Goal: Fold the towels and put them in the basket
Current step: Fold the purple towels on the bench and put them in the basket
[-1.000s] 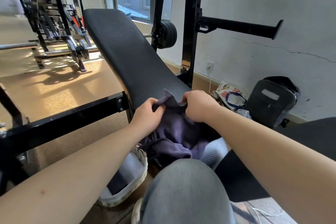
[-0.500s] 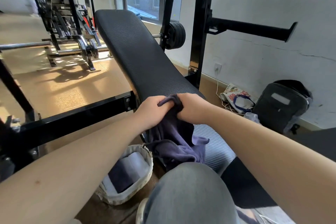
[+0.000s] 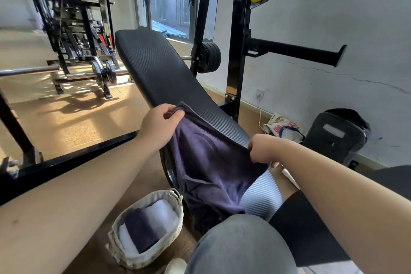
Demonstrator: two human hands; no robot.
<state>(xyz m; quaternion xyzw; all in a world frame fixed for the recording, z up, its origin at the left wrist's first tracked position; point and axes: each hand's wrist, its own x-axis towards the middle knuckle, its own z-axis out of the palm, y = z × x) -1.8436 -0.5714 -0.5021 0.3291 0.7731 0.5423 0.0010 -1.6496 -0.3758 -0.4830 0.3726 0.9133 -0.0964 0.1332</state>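
A dark purple towel point(image 3: 209, 167) is stretched over the near end of the black padded bench point(image 3: 162, 78). My left hand point(image 3: 160, 127) pinches its upper left corner. My right hand point(image 3: 264, 149) grips the upper right corner, so the top edge runs taut between them. The towel's lower part hangs crumpled over the bench edge, down to my knee point(image 3: 240, 244). On the floor at lower left stands a pale woven basket point(image 3: 142, 253) holding folded towels, one dark purple point(image 3: 140, 231) between white ones point(image 3: 162, 213).
A black steel frame bar point(image 3: 66, 158) crosses on the left. A rack upright point(image 3: 238, 51) with a side arm stands behind the bench. A black bag point(image 3: 335, 138) and a printed bag point(image 3: 282, 129) lie by the wall. Weight equipment point(image 3: 75, 35) stands at back left.
My hands were bunched together on the towel's top. They have moved apart, left hand up-left, right hand to the right, spreading the towel flat over the bench.
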